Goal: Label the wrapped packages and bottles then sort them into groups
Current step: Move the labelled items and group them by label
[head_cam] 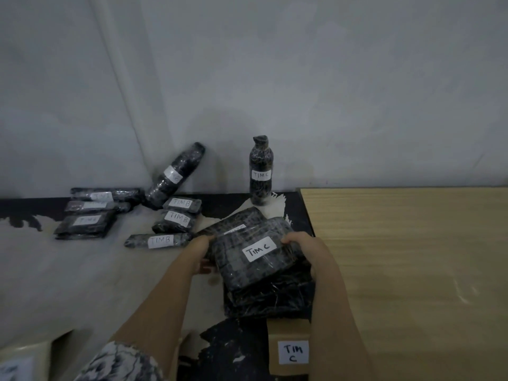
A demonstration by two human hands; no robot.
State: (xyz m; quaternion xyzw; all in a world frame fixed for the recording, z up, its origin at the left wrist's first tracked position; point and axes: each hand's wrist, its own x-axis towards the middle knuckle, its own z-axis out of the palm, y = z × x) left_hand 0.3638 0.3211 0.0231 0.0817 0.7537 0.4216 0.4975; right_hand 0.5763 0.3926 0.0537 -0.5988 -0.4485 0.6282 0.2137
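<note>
A black wrapped package (255, 259) with a white label "TIM C" lies on top of a stack of similar packages (275, 301). My left hand (202, 250) grips its left edge and my right hand (298, 244) grips its right edge. Behind it lies another "TIM C" package (236, 221). A wrapped bottle (260, 171) labelled "TIM C" stands upright by the wall. To the left are three packages labelled "TIM B" (176, 219) and a leaning wrapped bottle (176, 176). Further left lie three more labelled packages (85, 222).
A brown box (288, 350) with a "TIM C" label sits at the bottom, below the stack. A light wooden tabletop (412, 257) stretches to the right. The worn black-and-white surface (68, 270) carries the packages. A pale box corner (22, 361) shows at the bottom left.
</note>
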